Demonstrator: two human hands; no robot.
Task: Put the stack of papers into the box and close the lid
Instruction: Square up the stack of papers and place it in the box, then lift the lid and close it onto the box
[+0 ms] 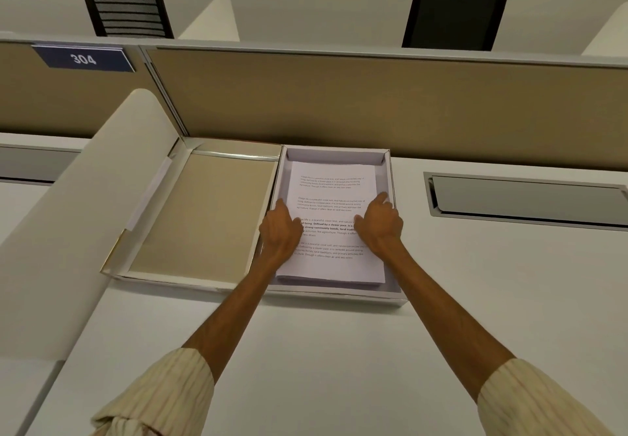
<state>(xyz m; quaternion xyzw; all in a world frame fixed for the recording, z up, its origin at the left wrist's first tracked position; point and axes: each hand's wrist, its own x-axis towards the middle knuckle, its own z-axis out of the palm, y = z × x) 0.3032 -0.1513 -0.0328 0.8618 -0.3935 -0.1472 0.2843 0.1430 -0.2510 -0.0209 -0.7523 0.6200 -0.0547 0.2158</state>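
**A:** What are the two hands doing?

**B:** The left hand [280,228] lies on the left edge of the stack of papers [334,194], fingers curled down along that side. The right hand [380,223] rests on the right side of the top sheet, forefinger stretched toward the far corner. Neither grip looks clamped round the stack; it reads as pressing and steadying. Whether any fingertip is tucked under the sheets cannot be told.

**A:** And where is the stack?

**B:** Already inside the box [394,231], on its floor, long axis running away from the person. A margin of box floor shows at the far end and along both sides, so it seems settled, perhaps getting a last nudge square.

**A:** So the lid is what remains?

**B:** By the look of it. The lid [204,214] lies flat and open on the worktop [306,350] to the left of the box, joined along the box's left wall. Its long axis runs the same way as the stack's.

**A:** Which hand is better placed?

**B:** The left, being nearer the lid. The lid's free edge is the far-left one, next to the white divider [85,214], so that hand would have to travel leftward, away from the papers, to reach it. The lid would then swing rightward over the stack, and both hands would need to be out of the box first.
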